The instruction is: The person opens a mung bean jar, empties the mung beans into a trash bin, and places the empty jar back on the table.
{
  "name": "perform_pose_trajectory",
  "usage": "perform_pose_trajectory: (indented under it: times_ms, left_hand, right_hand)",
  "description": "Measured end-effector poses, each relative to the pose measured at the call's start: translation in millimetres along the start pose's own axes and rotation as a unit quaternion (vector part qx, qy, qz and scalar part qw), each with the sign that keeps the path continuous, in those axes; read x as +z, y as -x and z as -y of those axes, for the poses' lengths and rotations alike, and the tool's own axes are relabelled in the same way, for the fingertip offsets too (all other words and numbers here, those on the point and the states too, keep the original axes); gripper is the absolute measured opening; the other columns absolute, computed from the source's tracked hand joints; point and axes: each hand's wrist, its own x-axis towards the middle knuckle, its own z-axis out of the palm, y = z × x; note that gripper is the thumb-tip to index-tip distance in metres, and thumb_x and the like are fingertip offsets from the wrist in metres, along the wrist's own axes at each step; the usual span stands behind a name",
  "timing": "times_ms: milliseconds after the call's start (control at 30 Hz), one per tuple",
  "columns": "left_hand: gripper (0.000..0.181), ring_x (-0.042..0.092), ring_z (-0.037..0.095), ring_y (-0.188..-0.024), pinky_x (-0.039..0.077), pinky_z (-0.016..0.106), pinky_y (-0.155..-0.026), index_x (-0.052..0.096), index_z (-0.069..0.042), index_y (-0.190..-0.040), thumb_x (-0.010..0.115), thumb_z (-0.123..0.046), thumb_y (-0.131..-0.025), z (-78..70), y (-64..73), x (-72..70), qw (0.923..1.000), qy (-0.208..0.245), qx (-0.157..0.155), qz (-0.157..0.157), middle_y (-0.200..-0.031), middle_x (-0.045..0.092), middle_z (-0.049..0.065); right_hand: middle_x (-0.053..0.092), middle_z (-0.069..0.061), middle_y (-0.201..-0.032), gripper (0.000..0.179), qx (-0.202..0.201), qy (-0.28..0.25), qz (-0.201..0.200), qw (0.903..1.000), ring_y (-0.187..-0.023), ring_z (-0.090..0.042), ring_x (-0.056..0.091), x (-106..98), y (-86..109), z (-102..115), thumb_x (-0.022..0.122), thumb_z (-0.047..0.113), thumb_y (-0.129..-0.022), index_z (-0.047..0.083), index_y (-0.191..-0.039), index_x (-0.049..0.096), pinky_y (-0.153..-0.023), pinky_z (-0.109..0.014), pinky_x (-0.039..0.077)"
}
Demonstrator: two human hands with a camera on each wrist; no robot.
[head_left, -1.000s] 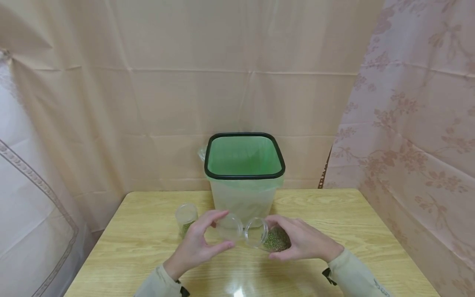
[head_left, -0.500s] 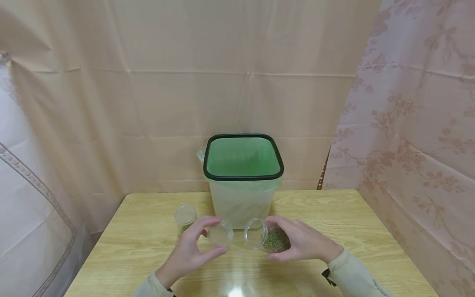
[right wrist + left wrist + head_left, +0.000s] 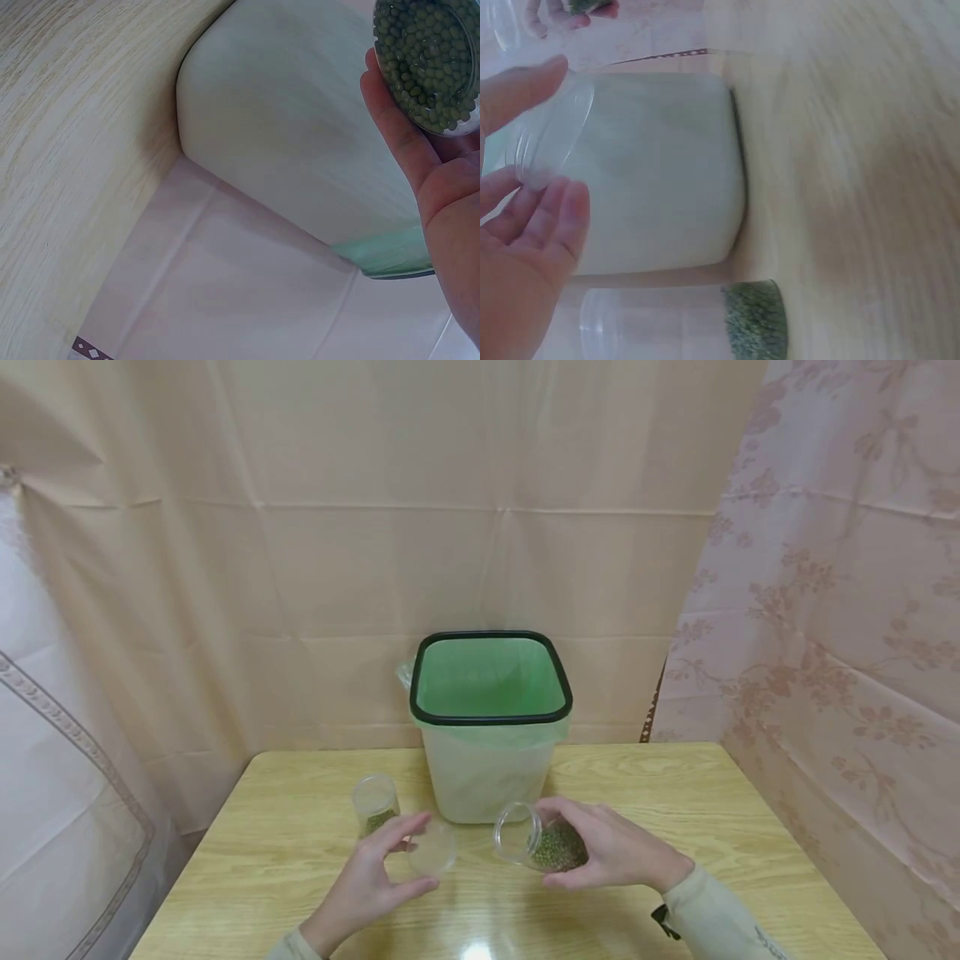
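My left hand pinches a clear round lid between thumb and fingers; the left wrist view shows the lid tilted. In my right hand is a clear jar part filled with small green beans, gripped by its body and lying sideways. Its uncovered mouth faces left, toward the lid, with a gap between them. The right wrist view shows the beans through the jar's bottom. A second clear jar, with green contents low inside, stands upright just beyond my left hand.
A pale bin with a green liner and black rim ring stands at the back middle of the wooden table. Behind the table hangs a beige curtain; a flowered cloth hangs at the right.
My left hand has drawn the lid left and slightly down, away from the jar's mouth. The right hand keeps the sideways jar in the same place.
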Motion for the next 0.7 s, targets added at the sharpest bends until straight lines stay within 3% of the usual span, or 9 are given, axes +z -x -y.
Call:
perform_pose_trajectory:
  times_ms: [233, 400, 533, 700]
  left_hand:
    - [0.071, 0.062, 0.02, -0.112, 0.056, 0.037, -0.081, 0.06, -0.004, -0.135, 0.088, -0.037, -0.079, 8.2, 21.9, 2.9, 0.9958, -0.062, -0.056, 0.037, -0.13, 0.065, 0.003]
    - [0.068, 0.061, 0.02, -0.116, 0.057, 0.042, -0.086, 0.06, -0.007, -0.136, 0.081, -0.045, -0.084, 14.8, 39.3, 3.1, 0.9881, -0.065, -0.112, 0.083, -0.134, 0.063, -0.001]
    - [0.066, 0.06, 0.019, -0.117, 0.055, 0.038, -0.09, 0.062, -0.011, -0.135, 0.08, -0.049, -0.083, 22.5, 50.9, 1.8, 0.9801, -0.065, -0.158, 0.1, -0.133, 0.064, -0.006]
    - [0.066, 0.06, 0.019, -0.117, 0.053, 0.04, -0.094, 0.063, -0.013, -0.133, 0.079, -0.052, -0.083, 27.1, 56.5, -2.4, 0.9726, -0.074, -0.181, 0.125, -0.131, 0.064, -0.006]
  right_hand:
    - [0.062, 0.011, -0.119, 0.075, -0.006, 0.001, -0.004, 1.0, -0.103, -0.004, 0.062, 2, 0.1, -2, 0.081, 0.047, -0.084, 0.015, -0.142, 0.046, -0.085, -0.029, 0.055]
    - [0.063, 0.01, -0.116, 0.073, -0.006, -0.011, -0.003, 0.9999, -0.099, -0.004, 0.062, 4, 0.6, -3, 0.081, 0.046, -0.085, 0.014, -0.14, 0.045, -0.081, -0.026, 0.056]
    - [0.063, 0.01, -0.115, 0.073, -0.005, -0.015, -0.002, 0.9999, -0.097, -0.004, 0.061, 4, 0.8, -4, 0.08, 0.046, -0.085, 0.016, -0.14, 0.044, -0.079, -0.025, 0.055]
    - [0.063, 0.009, -0.116, 0.073, -0.008, -0.01, -0.006, 0.9999, -0.098, -0.004, 0.062, 5, 0.8, -5, 0.081, 0.046, -0.085, 0.017, -0.14, 0.043, -0.08, -0.025, 0.055]
